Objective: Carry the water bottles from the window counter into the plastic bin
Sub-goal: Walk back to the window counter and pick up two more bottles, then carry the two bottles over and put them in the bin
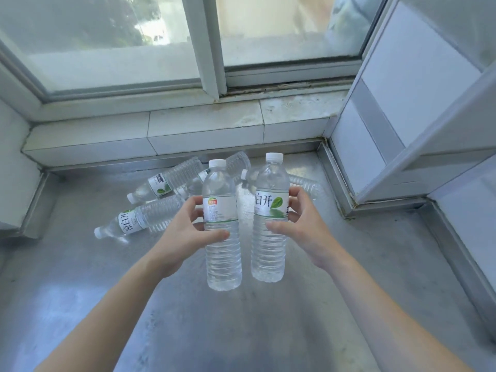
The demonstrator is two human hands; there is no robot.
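My left hand (pixel 185 232) grips a clear water bottle (pixel 222 261) upright around its white label. My right hand (pixel 300 224) grips a second upright water bottle (pixel 268 253) the same way. Both bottles have white caps and hang above the steel window counter (pixel 80 277), side by side and close together. Behind them several more bottles lie on their sides on the counter, one at the left (pixel 128 224), another further back (pixel 161 185), others partly hidden behind the held bottles. The plastic bin is not in view.
A tiled ledge (pixel 150 135) and a sliding window (pixel 209 49) run along the back of the counter. A white panelled frame (pixel 402 108) closes the right side, and a wall stands at the left.
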